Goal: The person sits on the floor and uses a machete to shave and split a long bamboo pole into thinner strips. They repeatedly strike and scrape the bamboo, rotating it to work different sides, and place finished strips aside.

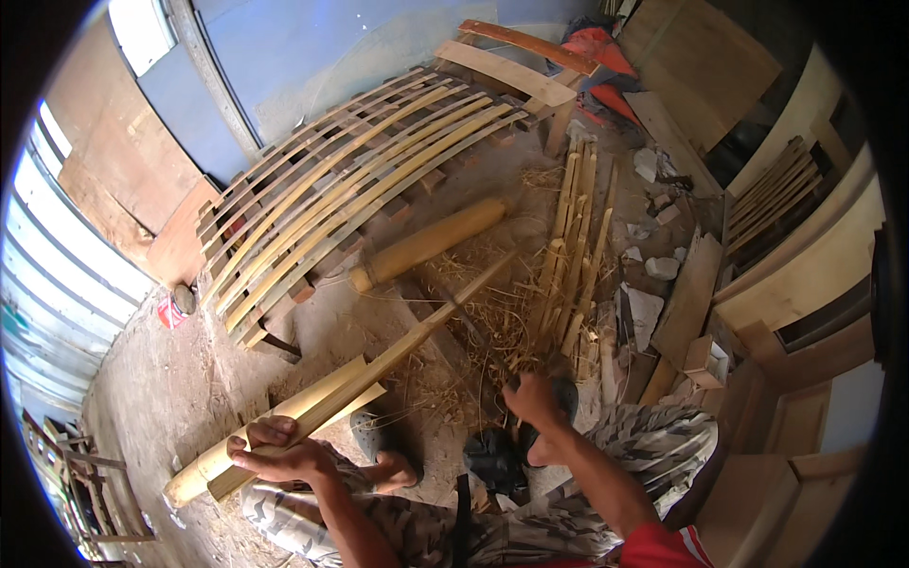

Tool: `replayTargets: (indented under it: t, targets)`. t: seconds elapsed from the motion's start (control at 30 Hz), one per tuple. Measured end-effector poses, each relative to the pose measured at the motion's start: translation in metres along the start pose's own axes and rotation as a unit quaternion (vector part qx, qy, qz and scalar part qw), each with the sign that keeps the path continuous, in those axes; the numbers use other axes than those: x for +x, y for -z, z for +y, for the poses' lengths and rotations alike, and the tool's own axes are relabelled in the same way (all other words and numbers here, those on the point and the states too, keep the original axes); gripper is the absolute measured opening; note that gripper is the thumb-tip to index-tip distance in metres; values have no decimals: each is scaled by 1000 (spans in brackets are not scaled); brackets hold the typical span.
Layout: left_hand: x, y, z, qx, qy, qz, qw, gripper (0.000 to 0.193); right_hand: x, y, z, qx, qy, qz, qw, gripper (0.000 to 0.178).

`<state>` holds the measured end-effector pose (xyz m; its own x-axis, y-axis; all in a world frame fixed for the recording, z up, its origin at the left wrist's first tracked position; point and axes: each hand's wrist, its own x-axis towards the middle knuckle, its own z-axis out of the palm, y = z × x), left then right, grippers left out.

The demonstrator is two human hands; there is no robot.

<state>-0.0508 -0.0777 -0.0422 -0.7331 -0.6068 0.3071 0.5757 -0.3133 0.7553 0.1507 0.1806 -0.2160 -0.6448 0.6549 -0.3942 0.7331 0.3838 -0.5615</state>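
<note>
Bamboo pole [312, 402]: a long split piece of bamboo, it lies slanted on the dirt floor [180, 379] in front of the sitting person, from the left hand up toward the middle of the room.
Handling: I judge it stiff and rather light, smooth on the skin, with sharp edges where it is split; the thick lower end looks the best place to hold it.
Left hand [284, 452]: the fingers are curled closed over the thick end of the pole and press it down, near the person's knee.
Right hand [535, 398]: the fingers are closed around a dark handle; the blade [464, 327] points up along the pole, but I cannot tell if it touches the bamboo.
Around: dry shavings [492, 322] lie under the blade; a round bamboo log [426, 244] rests just behind, a bundle of thin slats [573, 256] to the right, and a curved frame of long strips [360, 161] further back.
</note>
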Motion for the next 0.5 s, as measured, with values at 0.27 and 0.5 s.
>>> replayTargets:
  t: [0.27,0.5]
  targets:
    - [18,6,-4,-67,-2,-41,997,41,12,3,-29,-10,87,33,996,33]
    - [17,8,-3,-128,-2,-132,983,33,-53,29,-87,-6,196,-12,980,28]
